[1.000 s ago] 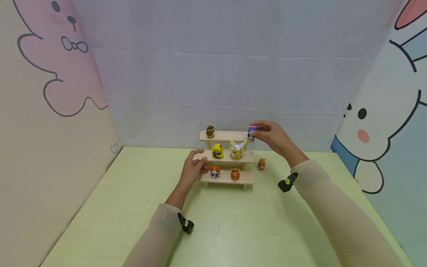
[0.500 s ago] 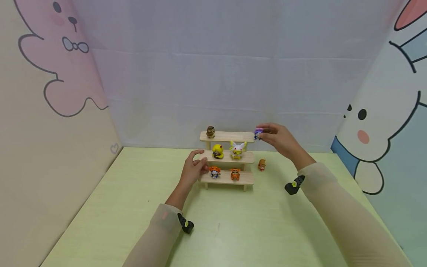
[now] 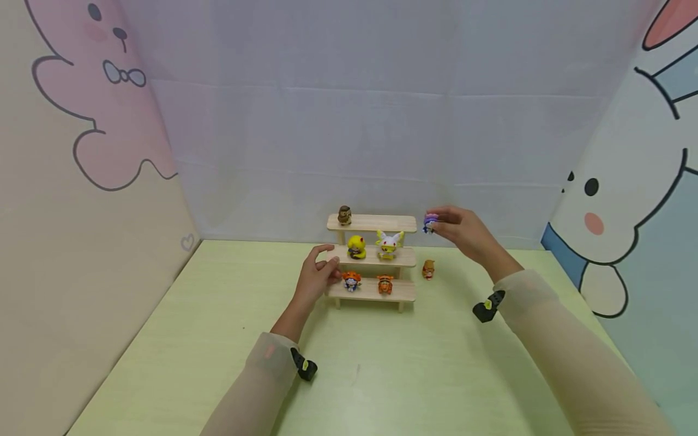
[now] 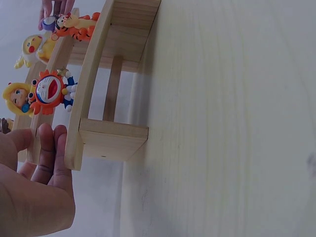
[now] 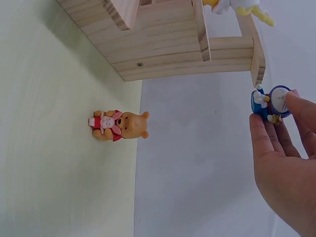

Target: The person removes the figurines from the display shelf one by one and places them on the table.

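hands [image 3: 313,280] flank shelf [image 3: 376,223], bear [image 3: 428,270] beside it

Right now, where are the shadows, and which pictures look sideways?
Head view: soft shadow on the table beside the right sleeve; left wrist view: turned sideways, so the shelf looks tipped; right wrist view: sideways too, the bear figure seemingly lying down, soft shadow near the shelf.

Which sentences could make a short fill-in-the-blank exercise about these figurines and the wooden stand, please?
The right hand holds a purple-capped figurine beside the ___ tier of the wooden stand.
The middle tier carries ___ figurines.
In the head view, the bear figurine is on the table, to the ___ of the stand.
Missing words: top; two; right.
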{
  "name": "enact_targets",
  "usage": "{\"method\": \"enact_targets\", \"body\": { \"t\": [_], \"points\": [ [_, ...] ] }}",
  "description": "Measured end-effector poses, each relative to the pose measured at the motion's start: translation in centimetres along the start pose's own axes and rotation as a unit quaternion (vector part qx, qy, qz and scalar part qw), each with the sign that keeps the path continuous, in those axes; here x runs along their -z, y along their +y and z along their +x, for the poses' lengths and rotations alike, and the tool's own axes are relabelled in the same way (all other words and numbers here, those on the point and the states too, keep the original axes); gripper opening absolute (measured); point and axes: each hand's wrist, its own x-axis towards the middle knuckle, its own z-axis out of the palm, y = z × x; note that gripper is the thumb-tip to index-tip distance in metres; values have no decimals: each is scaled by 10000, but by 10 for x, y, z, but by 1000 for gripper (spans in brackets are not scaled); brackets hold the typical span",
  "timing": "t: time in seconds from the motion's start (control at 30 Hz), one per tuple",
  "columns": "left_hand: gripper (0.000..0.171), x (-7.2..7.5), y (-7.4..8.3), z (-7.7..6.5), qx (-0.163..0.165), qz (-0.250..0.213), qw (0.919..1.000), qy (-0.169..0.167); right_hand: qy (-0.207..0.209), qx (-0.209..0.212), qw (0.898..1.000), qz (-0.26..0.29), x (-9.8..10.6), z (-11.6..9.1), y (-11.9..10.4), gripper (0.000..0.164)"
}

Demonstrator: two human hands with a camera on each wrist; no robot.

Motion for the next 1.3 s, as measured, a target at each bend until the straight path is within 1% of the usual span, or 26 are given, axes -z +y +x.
{"method": "enact_targets", "body": {
  "t": [0.17, 0.3, 0.53, 0.63, 0.9, 1.13, 1.3],
  "points": [
    [41, 0, 21, -12, 94, -54, 9998, -149, -3, 1, 10000, 34, 4, -1, 8, 41],
    [41, 0, 21, -13, 85, 0, 9999, -149, -10, -32, 9999, -132, 7, -3, 13, 42],
    [40, -1, 24, -14, 87, 43, 9999, -112, 33, -142, 9999, 16, 12, -6, 26, 43],
    [39, 0, 21, -12, 106, 46, 9999, -101, 36, -181, 9998, 14, 16, -7, 31, 43],
    [43, 2, -6, 7, 153, 12, 9998, -81, 46, -325, 9994, 99, 23, -9, 43, 43],
    [42, 1, -10, 6, 32, 43, 10000, 27, -3, -241, 9994, 235, 25, -13, 56, 43],
    [38, 0, -10, 6, -5, 69, 9999, 83, -22, -358, 9988, 331, 28, -13, 68, 43]
  ]
}}
